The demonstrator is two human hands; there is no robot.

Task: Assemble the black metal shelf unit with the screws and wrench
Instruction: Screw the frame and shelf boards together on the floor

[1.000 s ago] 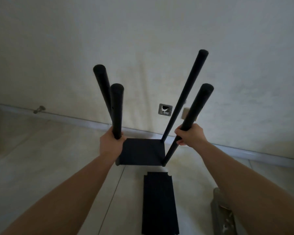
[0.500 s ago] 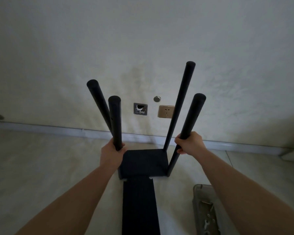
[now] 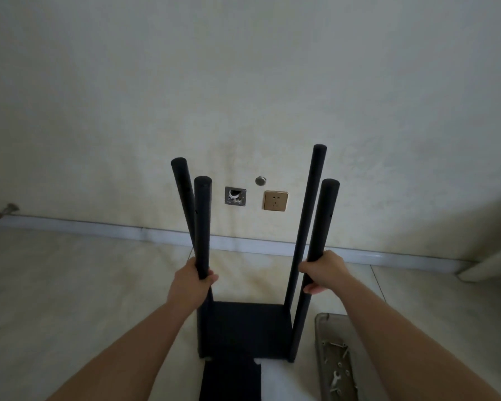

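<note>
With four posts rising from one black shelf panel (image 3: 245, 328) on the floor, the left hand (image 3: 192, 282) wraps the near-left post (image 3: 202, 227) and the right hand (image 3: 322, 272) clasps the near-right post (image 3: 320, 241), probably to steady the half-built frame. A loose panel (image 3: 229, 382) lies just nearer than that shelf; right of it, a tray (image 3: 320, 342) holds screws and a wrench (image 3: 334, 382).
</note>
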